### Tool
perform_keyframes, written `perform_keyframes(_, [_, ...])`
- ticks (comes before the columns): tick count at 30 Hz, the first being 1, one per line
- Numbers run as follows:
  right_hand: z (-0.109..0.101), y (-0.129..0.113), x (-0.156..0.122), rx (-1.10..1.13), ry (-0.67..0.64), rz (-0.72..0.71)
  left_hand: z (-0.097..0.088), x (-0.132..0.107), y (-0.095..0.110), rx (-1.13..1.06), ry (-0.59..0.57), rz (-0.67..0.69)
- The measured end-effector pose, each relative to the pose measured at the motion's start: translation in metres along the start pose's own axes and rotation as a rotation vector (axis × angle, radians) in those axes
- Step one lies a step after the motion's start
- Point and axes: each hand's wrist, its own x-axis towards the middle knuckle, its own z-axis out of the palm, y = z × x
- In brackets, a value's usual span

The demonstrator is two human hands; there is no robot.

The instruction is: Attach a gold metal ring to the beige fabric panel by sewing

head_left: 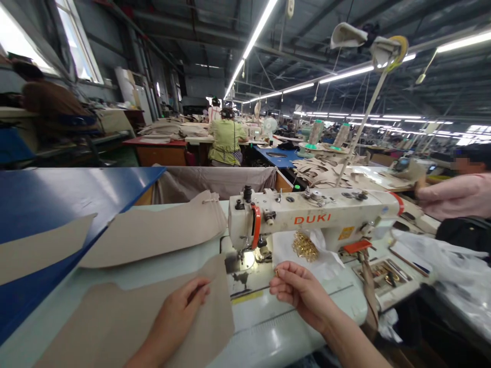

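Note:
My left hand rests on a tan fabric piece lying on the pale sewing table, with its fingers curled on the cloth's right part. My right hand is closed in a pinch on a small gold-coloured metal part, just right of the needle of the white DUKI sewing machine. A heap of gold metal parts lies on white plastic behind my right hand.
Another tan piece lies farther back, one more on a blue table at left. A tool tray stands at right. A co-worker's arm reaches in at far right. A person in green sits ahead.

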Motion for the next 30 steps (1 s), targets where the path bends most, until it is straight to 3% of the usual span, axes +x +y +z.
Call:
perform_keyframes(11, [0.017,0.018,0.001,0.129,-0.075,0.076,0.001,-0.01,-0.002,-0.043,-0.034,-0.002])
perform_keyframes(21, [0.021,0.031,0.003,0.374,-0.265,0.223,0.003,-0.011,-0.007,-0.071,-0.042,0.026])
perform_keyframes(26, [0.026,0.035,0.005,0.274,-0.224,0.186,0.002,-0.012,-0.005,-0.082,-0.036,0.041])
perform_keyframes(30, [0.032,0.044,0.007,0.108,-0.135,0.083,0.005,-0.022,0.01,-0.126,0.001,0.078])
